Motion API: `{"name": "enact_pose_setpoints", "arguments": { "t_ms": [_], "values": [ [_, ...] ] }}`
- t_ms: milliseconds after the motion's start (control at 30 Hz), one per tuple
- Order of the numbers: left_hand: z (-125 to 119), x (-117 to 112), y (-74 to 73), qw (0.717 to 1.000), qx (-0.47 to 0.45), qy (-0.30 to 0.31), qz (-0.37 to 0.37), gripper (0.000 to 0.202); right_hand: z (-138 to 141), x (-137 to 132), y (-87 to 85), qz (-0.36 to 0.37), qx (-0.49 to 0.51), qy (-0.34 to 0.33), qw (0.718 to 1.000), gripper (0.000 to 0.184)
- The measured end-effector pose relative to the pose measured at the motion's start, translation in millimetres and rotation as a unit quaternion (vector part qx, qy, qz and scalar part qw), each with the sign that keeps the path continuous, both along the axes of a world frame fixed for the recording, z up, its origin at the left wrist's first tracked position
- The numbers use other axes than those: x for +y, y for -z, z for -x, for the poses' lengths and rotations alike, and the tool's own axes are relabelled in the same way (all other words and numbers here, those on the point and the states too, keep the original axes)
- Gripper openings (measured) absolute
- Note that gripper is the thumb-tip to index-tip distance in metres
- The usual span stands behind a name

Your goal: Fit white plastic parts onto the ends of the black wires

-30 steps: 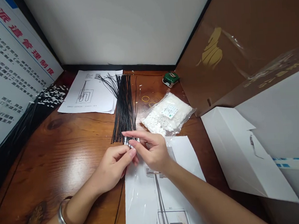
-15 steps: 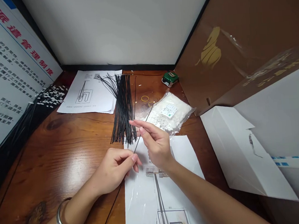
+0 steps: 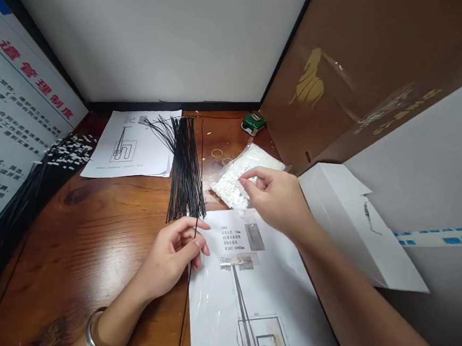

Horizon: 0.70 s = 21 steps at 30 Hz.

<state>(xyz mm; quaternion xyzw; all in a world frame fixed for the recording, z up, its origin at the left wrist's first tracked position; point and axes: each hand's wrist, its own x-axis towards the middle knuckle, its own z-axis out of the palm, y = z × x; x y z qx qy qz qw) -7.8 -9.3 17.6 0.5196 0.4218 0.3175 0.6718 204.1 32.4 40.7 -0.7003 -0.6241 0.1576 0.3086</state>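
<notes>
Glossy brown wooden boards with dark knots make up your table (image 3: 110, 220), backed by an upright pale grey panel with black edging (image 3: 165, 45). On your left leans a white board printed with red and black characters (image 3: 19, 72); on your right stands a brown carton with gold print (image 3: 365, 50), with a folded white card box (image 3: 350, 217) in front of it. Your left hand (image 3: 176, 257) grasps a thin black wire (image 3: 196, 228) between thumb and fingers, at the left edge of a white sheet with a line drawing (image 3: 213, 302) and just below a sheaf of black wires (image 3: 186, 166) on the wood. Your right hand (image 3: 281, 201) hangs over a clear plastic bag of small white pieces (image 3: 232, 191), fingers curled, thumb and forefinger tips close; whether they pinch anything, I cannot tell. Beyond the bag sits a green tape measure (image 3: 253, 122).
</notes>
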Motion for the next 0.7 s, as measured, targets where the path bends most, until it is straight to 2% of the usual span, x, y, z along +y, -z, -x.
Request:
{"name": "enact_pose_setpoints", "arguments": {
  "t_ms": [67, 133, 200, 400, 567, 700],
  "values": [
    [0, 0, 0.4, 1.000, 0.001, -0.004, -0.001, 0.030, -15, 4, -5.3, 0.096, -0.102, -0.014, 0.990, 0.020],
    [0, 0, 1.5, 1.000, 0.007, -0.013, -0.001, 0.043, -22, 6, -4.1, 0.138, -0.164, -0.025, 0.976, 0.026],
    [-1, 0, 2.8, 1.000, 0.014, -0.020, 0.002, 0.048, -22, 6, 0.2, 0.143, -0.211, -0.030, 0.967, 0.031],
    [-2, 1, 5.1, 1.000, -0.014, -0.025, 0.009, 0.036, -11, 8, 5.0, 0.166, -0.250, -0.044, 0.953, 0.034],
    [-3, 2, 2.0, 0.999, -0.010, -0.030, 0.013, 0.032, -10, 10, 10.0, 0.121, -0.248, -0.049, 0.960, 0.027],
    [-5, 2, 0.6, 0.999, 0.006, -0.038, 0.014, 0.039, -10, 11, 15.7, 0.096, -0.245, -0.050, 0.964, 0.026]
  ]
}}
